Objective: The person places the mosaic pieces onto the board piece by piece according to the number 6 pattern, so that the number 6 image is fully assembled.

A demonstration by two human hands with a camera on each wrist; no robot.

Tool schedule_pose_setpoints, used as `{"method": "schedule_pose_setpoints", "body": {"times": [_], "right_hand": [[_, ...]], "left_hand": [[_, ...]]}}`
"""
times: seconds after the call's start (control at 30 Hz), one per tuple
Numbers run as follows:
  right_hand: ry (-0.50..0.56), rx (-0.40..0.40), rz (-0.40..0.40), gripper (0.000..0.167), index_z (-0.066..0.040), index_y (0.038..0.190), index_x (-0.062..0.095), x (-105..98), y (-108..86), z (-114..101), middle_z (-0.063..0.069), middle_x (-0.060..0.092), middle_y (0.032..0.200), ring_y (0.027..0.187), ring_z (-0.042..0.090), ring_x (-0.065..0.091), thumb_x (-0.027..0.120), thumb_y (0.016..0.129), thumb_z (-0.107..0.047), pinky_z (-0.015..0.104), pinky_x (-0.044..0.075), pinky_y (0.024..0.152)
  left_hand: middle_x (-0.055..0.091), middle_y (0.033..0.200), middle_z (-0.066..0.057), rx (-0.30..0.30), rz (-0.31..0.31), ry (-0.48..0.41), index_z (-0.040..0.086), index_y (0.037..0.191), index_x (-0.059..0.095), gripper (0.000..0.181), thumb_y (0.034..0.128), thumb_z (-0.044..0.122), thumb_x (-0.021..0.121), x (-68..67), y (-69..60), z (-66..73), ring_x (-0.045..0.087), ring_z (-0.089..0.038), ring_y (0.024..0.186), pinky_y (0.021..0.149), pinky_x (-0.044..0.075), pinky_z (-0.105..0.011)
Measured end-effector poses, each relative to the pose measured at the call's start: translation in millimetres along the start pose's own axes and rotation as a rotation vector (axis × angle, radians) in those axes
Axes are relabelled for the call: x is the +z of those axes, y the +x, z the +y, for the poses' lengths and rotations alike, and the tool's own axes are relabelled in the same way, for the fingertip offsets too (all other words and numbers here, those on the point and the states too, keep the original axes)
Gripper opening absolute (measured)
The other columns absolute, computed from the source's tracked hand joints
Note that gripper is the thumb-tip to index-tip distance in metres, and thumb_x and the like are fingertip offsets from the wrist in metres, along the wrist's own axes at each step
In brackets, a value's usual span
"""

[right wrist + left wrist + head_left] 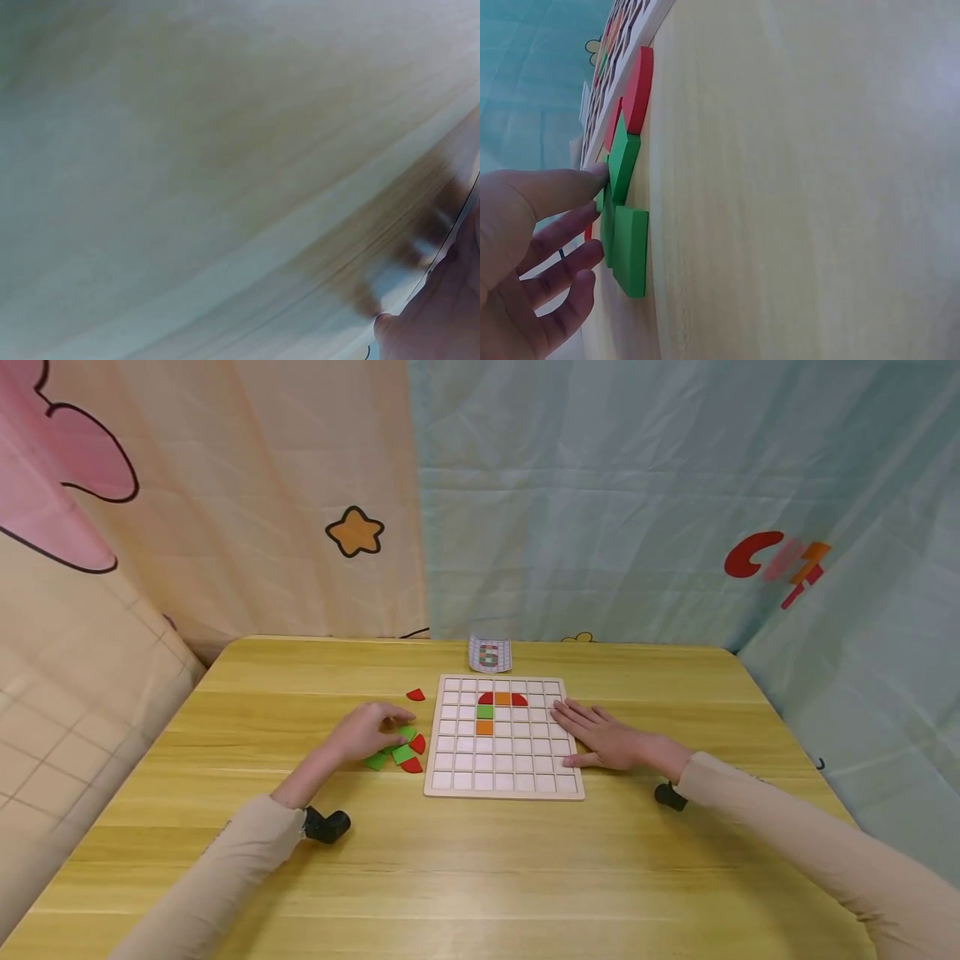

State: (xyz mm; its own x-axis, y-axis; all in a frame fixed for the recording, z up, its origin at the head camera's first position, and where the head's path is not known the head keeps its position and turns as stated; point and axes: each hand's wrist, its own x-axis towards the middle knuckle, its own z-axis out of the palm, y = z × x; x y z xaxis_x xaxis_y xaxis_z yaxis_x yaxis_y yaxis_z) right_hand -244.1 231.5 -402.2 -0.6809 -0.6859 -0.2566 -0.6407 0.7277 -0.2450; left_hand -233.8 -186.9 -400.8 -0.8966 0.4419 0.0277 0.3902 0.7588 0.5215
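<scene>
My left hand [365, 731] is over a small pile of flat pieces left of the grid board [504, 791]. Its thumb and fingers are apart, with the thumb tip at a green square tile [407, 732]; whether they touch it is unclear. Other green tiles [632, 251] and red quarter-round pieces [637, 90] lie close by, some overlapping. My right hand [603, 739] rests with spread fingers on the board's right edge. Set in the board are two red quarter-rounds [519, 700] with an orange square [502, 698] between them, then a green square [485, 712] above another orange square [484, 727].
A small pattern card [490, 655] with a coloured shape on a grid stands behind the board. One red quarter-round [416, 695] lies apart, beyond the pile. Black devices [327, 826] are at both wrists. Printed curtains [495, 527] hang behind the wooden table [480, 877].
</scene>
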Motion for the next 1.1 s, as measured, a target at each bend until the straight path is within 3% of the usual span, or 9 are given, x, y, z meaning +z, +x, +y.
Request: {"method": "schedule_pose_setpoints", "body": {"times": [0.27, 0.77, 0.9, 1.1], "right_hand": [[-0.011, -0.005, -0.005, 0.086, -0.010, 0.155, 0.003, 4.5, 1.5, 5.0, 0.011, -0.001, 0.163, 0.150, 0.033, -0.002, 0.044, 0.096, -0.055, 0.060, 0.006, 0.116], [-0.011, -0.017, -0.006, 0.086, -0.010, 0.155, 0.004, 3.0, 1.5, 2.5, 0.011, -0.001, 0.163, 0.150, 0.032, -0.003, 0.043, 0.095, -0.056, 0.060, 0.006, 0.116], [-0.011, -0.011, -0.006, 0.086, -0.009, 0.155, 0.003, 2.2, 1.6, 1.5, 0.011, -0.001, 0.163, 0.150, 0.032, -0.003, 0.044, 0.095, -0.056, 0.060, 0.006, 0.116], [-0.005, -0.003, 0.001, 0.086, -0.009, 0.155, 0.004, 2.8, 1.4, 2.9, 0.010, -0.001, 0.163, 0.150, 0.032, -0.003, 0.045, 0.095, -0.055, 0.060, 0.005, 0.116]], "left_hand": [[0.070, 0.114, -0.012, -0.016, 0.034, 0.029, 0.005, 0.114, 0.070, 0.032, 0.0851, 0.018, 0.073, -0.9, -1.5, -3.3, 0.063, -0.025, 0.097, 0.086, 0.050, -0.043], [0.070, 0.109, -0.012, -0.085, -0.021, 0.030, 0.005, 0.109, 0.073, 0.032, 0.0821, 0.022, 0.076, -4.3, 1.0, -6.7, 0.060, -0.020, 0.089, 0.076, 0.047, -0.035], [0.070, 0.106, -0.011, -0.075, -0.002, 0.058, 0.006, 0.107, 0.074, 0.031, 0.0813, 0.023, 0.077, -4.1, 2.3, -7.0, 0.061, -0.019, 0.087, 0.075, 0.048, -0.035], [0.071, 0.093, -0.006, -0.044, 0.047, 0.039, 0.007, 0.105, 0.074, 0.032, 0.0801, 0.026, 0.077, -3.0, 3.1, -5.8, 0.057, -0.014, 0.074, 0.065, 0.044, -0.028]]}}
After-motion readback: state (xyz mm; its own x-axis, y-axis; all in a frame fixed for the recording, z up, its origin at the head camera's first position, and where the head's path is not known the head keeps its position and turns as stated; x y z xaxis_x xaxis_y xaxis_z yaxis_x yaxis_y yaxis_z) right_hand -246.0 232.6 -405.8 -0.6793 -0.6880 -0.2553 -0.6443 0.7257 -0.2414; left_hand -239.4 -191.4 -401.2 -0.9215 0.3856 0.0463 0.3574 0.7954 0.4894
